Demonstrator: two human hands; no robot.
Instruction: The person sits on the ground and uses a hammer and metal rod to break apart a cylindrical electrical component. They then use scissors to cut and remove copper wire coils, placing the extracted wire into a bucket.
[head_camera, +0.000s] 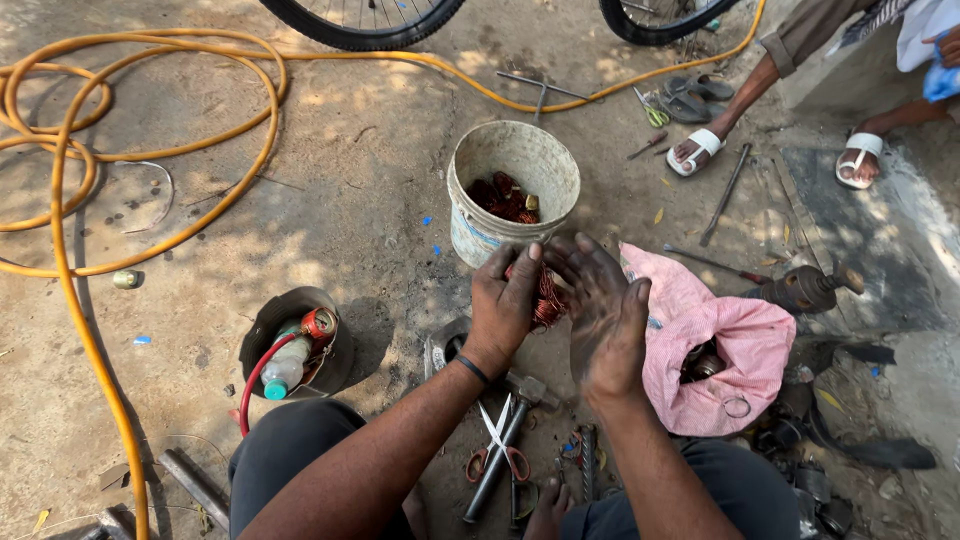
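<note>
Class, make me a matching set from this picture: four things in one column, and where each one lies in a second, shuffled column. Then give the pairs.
Things:
1. copper wire
2. scissors
3. pink cloth
4. yellow hose

Places:
A. looped on the ground, far left
B. between the left hand and right hand
C. right of the hands
D. on the ground beside the hammer

Pairs: 1-B, 2-D, 3-C, 4-A
</note>
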